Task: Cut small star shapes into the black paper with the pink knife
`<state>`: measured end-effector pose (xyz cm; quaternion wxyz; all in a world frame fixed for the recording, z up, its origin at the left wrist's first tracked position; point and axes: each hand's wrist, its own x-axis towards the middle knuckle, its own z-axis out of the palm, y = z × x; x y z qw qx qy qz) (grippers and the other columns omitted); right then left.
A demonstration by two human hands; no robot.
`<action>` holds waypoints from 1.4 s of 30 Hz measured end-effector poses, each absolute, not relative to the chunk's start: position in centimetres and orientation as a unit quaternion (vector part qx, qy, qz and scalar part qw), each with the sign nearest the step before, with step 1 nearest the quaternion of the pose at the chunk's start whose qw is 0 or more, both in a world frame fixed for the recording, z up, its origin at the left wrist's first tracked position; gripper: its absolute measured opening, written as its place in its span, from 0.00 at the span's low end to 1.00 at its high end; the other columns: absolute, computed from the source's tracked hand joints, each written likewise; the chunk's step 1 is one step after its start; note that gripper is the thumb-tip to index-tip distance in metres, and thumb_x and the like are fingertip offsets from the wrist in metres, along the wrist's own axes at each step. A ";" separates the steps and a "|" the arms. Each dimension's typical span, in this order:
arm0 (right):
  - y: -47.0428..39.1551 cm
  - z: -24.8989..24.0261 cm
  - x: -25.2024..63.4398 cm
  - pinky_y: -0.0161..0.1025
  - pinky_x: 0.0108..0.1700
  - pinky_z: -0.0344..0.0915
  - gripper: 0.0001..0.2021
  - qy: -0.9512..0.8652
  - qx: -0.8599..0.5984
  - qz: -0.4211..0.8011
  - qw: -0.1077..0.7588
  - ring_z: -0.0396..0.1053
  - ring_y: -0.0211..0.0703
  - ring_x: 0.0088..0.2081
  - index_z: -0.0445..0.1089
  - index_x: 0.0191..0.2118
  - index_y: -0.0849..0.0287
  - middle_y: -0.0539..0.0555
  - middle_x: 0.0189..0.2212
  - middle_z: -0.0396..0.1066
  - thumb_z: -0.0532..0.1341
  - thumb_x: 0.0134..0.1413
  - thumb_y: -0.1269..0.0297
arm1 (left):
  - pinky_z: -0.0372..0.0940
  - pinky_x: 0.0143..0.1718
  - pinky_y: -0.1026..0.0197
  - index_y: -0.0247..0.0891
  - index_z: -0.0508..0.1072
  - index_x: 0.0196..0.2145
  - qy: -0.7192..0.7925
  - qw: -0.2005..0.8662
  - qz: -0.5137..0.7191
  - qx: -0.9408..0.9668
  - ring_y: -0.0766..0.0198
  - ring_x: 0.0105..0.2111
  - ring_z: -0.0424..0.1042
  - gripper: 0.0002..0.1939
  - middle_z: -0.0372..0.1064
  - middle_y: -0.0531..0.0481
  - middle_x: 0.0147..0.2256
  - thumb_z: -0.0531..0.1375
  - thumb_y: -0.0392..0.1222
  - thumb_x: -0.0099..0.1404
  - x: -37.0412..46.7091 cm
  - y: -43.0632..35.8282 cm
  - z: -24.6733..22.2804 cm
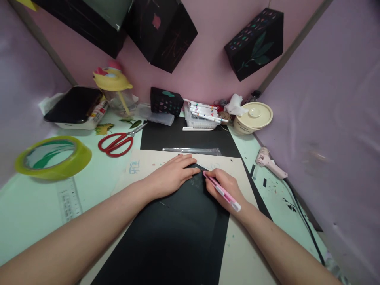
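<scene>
A long sheet of black paper [178, 233] lies on a cream board [237, 245] in front of me. My left hand [175, 174] rests flat on its far part, fingers stretched to the right. In my right hand [224, 186] is a pink and white utility knife [224, 192], gripped like a pen. The knife's front end meets the paper close to my left fingertips; the blade itself is too small to make out. Small light marks and what look like tiny cut-outs show on the paper by the fingertips.
Red-handled scissors [117, 143], a roll of yellow-green tape [53, 157] and a clear ruler [69, 200] lie at left. White markers [204, 111] fill a clear tray at the back. A lidded cream bowl [252, 116] and a corded glue gun [270, 163] stand right. Black boxes [162, 33] hang above.
</scene>
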<state>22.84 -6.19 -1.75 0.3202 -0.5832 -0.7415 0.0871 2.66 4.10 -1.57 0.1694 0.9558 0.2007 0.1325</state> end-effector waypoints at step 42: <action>-6.4 -1.4 22.8 0.35 0.29 0.63 0.04 -0.659 -0.634 0.198 0.353 0.69 0.40 0.27 0.68 0.35 0.54 0.50 0.28 0.73 0.58 0.57 0.62 | 0.54 0.61 0.46 0.43 0.72 0.53 0.196 0.165 0.133 0.957 0.52 0.61 0.56 0.16 0.61 0.45 0.59 0.51 0.40 0.71 2.6 4.1 -1.5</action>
